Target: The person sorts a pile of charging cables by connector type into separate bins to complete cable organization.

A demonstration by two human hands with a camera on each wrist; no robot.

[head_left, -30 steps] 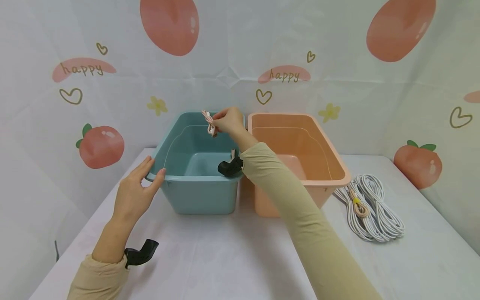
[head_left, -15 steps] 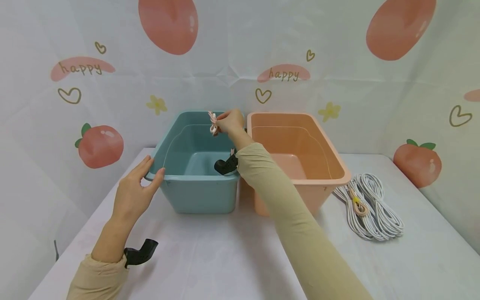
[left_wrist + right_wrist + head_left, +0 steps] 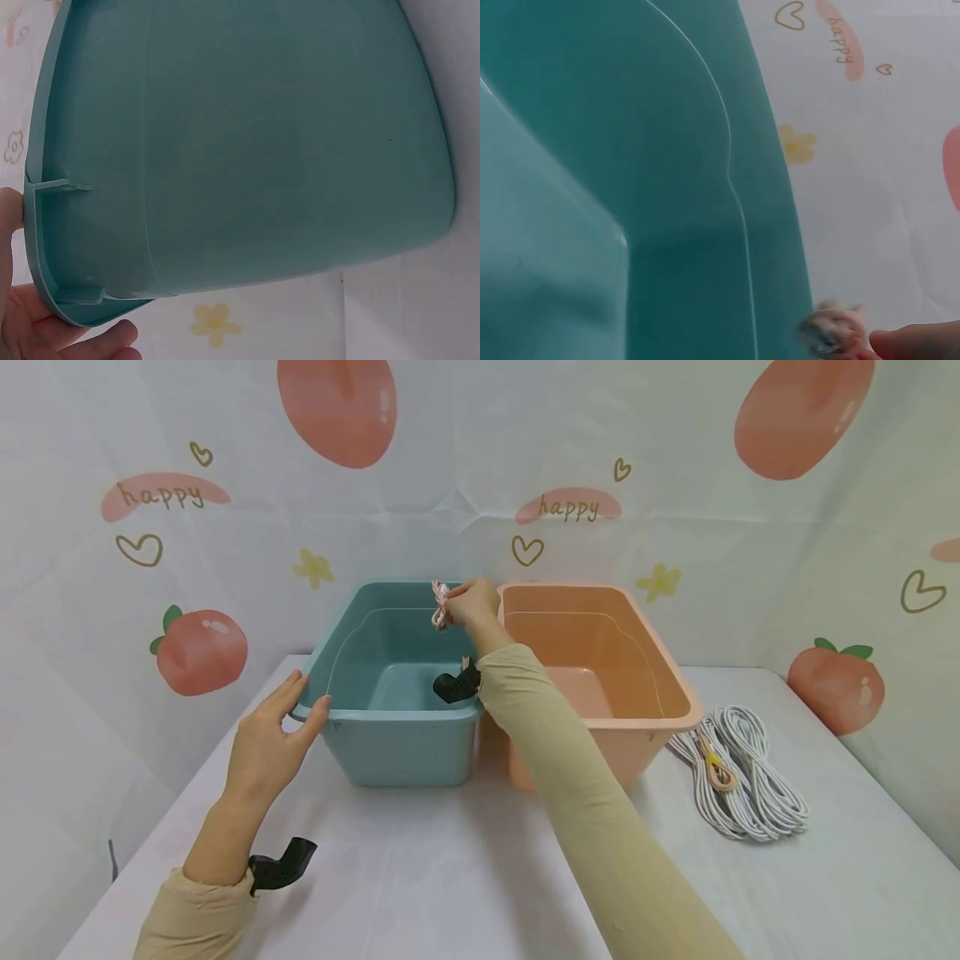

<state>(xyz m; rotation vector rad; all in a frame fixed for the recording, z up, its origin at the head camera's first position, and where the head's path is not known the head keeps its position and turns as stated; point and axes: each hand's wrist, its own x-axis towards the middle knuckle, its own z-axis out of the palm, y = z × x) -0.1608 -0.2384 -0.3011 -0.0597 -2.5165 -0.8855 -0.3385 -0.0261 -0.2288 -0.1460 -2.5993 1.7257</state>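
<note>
My right hand [image 3: 476, 603] pinches a small bundle of pink-and-white cord [image 3: 439, 606] between thumb and fingers. It is above the far part of the teal plastic bin [image 3: 405, 752], near its right rim. In the right wrist view only a fingertip and the slightly blurred cord bundle [image 3: 832, 330] show, at the bottom edge. My left hand [image 3: 264, 752] grips the near left corner of the same bin. Seen from the left wrist, thumb and fingers lie on both sides of the bin's rim [image 3: 46, 255].
Right beside the teal bin stands an orange bin [image 3: 607, 668], partly behind my right sleeve. Farther right on the white-covered table [image 3: 420, 877] lies a large coil of white cord [image 3: 750, 785] with a small tan hank [image 3: 720, 772] on it. A printed backdrop [image 3: 450, 460] closes off the back.
My right hand has shifted steadily to the right with the cord bundle, toward the teal bin's right rim. My left hand stays on the bin's corner.
</note>
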